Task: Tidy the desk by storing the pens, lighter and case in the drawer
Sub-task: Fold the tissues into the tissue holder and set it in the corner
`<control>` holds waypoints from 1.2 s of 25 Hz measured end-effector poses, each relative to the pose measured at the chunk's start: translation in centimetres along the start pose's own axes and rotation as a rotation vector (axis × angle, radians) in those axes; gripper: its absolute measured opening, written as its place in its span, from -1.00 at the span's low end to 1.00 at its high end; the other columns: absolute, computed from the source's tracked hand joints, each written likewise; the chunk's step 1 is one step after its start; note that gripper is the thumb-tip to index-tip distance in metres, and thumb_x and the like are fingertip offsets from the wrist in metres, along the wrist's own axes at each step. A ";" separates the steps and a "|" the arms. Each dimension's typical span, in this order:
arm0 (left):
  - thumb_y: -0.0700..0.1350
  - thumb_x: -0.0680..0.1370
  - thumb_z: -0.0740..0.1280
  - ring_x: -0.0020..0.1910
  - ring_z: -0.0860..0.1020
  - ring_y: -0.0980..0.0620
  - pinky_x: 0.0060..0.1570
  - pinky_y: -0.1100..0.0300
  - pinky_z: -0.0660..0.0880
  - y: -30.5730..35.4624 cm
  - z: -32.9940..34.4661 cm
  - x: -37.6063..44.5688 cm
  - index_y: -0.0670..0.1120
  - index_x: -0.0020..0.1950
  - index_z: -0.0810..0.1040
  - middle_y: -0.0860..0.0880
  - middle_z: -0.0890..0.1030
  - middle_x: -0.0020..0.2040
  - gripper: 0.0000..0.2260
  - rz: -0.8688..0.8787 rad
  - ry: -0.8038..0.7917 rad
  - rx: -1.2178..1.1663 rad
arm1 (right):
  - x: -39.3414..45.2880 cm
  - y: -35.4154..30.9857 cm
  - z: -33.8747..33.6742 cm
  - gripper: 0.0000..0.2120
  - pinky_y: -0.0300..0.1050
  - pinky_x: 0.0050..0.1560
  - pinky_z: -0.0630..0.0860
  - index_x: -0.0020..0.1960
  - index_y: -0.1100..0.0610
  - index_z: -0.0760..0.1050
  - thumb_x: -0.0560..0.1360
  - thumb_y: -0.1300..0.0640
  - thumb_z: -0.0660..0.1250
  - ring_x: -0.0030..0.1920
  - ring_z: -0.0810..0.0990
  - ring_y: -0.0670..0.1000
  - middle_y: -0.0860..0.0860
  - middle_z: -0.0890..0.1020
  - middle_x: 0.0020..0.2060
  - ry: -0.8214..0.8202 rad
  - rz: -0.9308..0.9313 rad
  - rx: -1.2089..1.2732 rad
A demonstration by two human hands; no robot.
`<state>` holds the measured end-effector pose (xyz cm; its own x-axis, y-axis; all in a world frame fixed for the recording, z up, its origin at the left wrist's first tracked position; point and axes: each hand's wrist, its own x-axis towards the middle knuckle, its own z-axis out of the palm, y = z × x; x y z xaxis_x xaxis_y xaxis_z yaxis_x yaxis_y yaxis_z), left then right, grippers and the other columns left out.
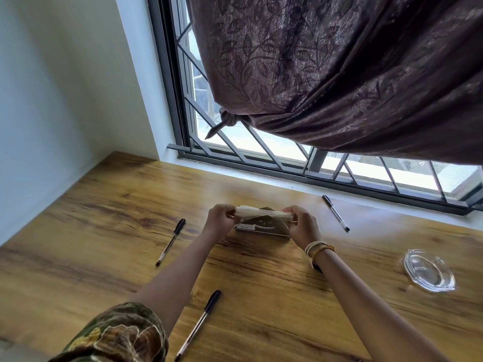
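Note:
A metal napkin holder (261, 227) stands at the middle of the wooden desk (91, 231). Both hands hold a stack of pale paper napkins (264, 213) at the holder's top: my left hand (220, 218) grips its left end and my right hand (303, 226) its right end. Three black-capped pens lie loose on the desk: one pen (171, 241) left of my left hand, one pen (335, 212) at the back right near the window sill, and one pen (198, 323) close to me between my forearms. No lighter, case or drawer is in view.
A clear glass ashtray (428, 270) sits on the desk's right side. A barred window (261, 150) with a tied-back brown curtain (339, 74) runs along the far edge. A white wall (52, 100) bounds the desk on the left.

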<state>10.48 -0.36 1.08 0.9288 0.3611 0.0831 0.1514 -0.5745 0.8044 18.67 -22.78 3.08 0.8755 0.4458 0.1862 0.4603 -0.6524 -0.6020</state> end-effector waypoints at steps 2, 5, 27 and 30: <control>-0.16 0.39 0.53 -0.24 0.59 0.02 -0.23 0.20 0.52 -0.2 0.2 -0.2 -0.19 -0.04 0.69 -0.09 0.69 -0.20 -0.80 0.001 0.014 -0.007 | -0.1 0.2 -0.1 -0.69 -0.30 -0.12 0.47 0.12 0.20 0.56 0.40 0.39 0.40 -0.08 0.59 0.03 0.14 0.65 -0.03 -0.005 0.020 0.003; -0.18 0.47 0.44 -0.20 0.59 -0.01 -0.27 0.26 0.47 -0.6 0.4 -0.2 -0.18 0.04 0.65 -0.06 0.64 -0.16 -0.83 -0.042 0.032 -0.005 | -0.3 0.5 -0.1 -0.56 -0.27 -0.09 0.46 0.22 0.21 0.49 0.36 0.37 0.41 0.02 0.56 0.06 0.15 0.61 0.05 -0.087 0.063 0.016; -0.31 0.48 0.42 -0.07 0.62 -0.06 0.02 0.03 0.57 1.5 -6.2 -8.1 -0.12 0.17 0.59 -0.11 0.65 -0.06 -0.72 -0.124 -0.039 -0.270 | -2.9 -3.4 1.2 -0.75 0.10 -0.08 0.58 -0.14 0.24 0.61 0.23 0.24 0.59 -0.19 0.60 0.03 0.19 0.70 -0.19 -0.135 0.067 0.321; -0.29 0.47 0.43 -0.18 0.62 0.06 -0.17 0.29 0.55 1.3 -8.1 -11.3 -0.12 0.14 0.61 -0.09 0.65 -0.11 -0.74 -0.123 0.040 -0.214 | -4.0 -6.4 1.4 -0.77 0.01 -0.05 0.57 -0.07 0.28 0.60 0.30 0.33 0.53 -0.15 0.58 0.02 0.17 0.68 -0.17 -0.213 -0.003 0.365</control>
<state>-2.51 0.75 5.94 0.8928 0.4505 -0.0035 0.1839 -0.3573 0.9157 12.04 -19.52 5.07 0.8065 0.5893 0.0464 0.3471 -0.4085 -0.8442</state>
